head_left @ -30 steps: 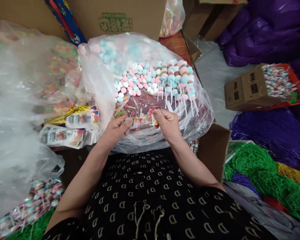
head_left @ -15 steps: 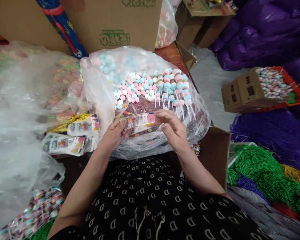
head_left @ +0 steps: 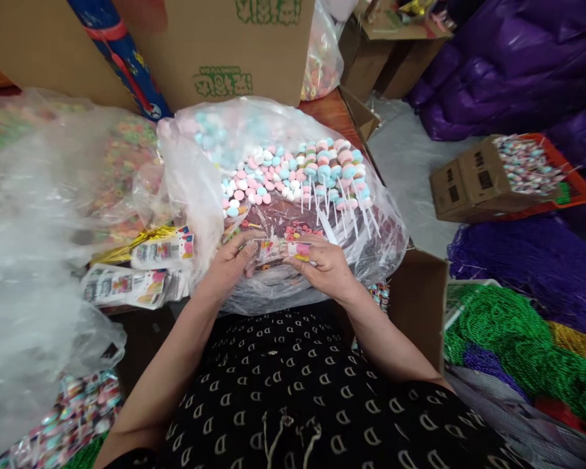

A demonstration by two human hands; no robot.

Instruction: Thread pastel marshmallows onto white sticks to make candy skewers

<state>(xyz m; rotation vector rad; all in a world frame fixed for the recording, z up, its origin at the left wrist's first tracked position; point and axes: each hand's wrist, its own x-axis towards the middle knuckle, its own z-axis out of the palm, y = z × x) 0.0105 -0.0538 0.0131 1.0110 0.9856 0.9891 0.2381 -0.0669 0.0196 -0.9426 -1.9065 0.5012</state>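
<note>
A small clear printed packet [head_left: 273, 250] is stretched between my two hands, above a large clear plastic bag. My left hand [head_left: 233, 259] pinches its left end. Its right end is held by my right hand [head_left: 325, 264], thumb and fingers pressed together. Just beyond the hands, loose pink, white and blue candies [head_left: 261, 176] lie on the plastic. Skewered candies [head_left: 334, 163] with white sticks toward me rest to their right. Small red rings [head_left: 303, 230] show behind the packet. Printed packets [head_left: 127, 285] are stacked to the left.
Bags of colourful rings [head_left: 127, 156] fill the left side. A large cardboard box [head_left: 185, 39] stands at the back. On the right are an open carton [head_left: 420, 299], a box of wrapped candies [head_left: 473, 179], green strands [head_left: 502, 326] and purple bags [head_left: 512, 71].
My right hand has moved slightly left and down and closed on the packet's right end. The packet has come lower, and red rings now show behind it.
</note>
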